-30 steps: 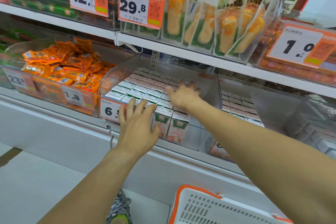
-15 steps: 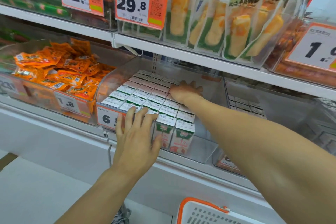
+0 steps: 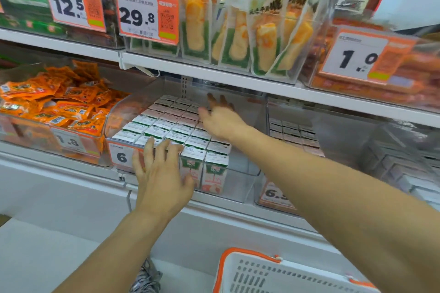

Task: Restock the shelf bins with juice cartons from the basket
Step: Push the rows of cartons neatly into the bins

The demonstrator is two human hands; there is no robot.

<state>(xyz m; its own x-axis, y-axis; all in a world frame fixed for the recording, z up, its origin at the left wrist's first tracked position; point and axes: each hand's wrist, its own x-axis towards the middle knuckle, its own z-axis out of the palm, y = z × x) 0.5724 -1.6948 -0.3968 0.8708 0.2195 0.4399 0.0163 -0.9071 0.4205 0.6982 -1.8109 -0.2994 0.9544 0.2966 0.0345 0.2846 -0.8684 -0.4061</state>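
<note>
Mid-frame, the clear plastic bin point(image 3: 240, 185) holds juice cartons point(image 3: 215, 173) packed upright in tight rows, flat white tops level. The left hand point(image 3: 162, 173), fingers spread and straight, lies flat against the bin's front wall, probably steadying it. The right hand point(image 3: 221, 119) reaches over the back rows, fingers loosely extended, holding nothing, seemingly squaring the boxy cardboard packs. The perforated white basket point(image 3: 285, 276), orange-rimmed, sits at bottom right.

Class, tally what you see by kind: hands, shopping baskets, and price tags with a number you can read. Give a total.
hands: 2, the left hand and the right hand
basket: 1
price tags: 6, reading 12.5, 29.8, 1.0, 1.8, 6 and a partly hidden 6
Total: 9
</note>
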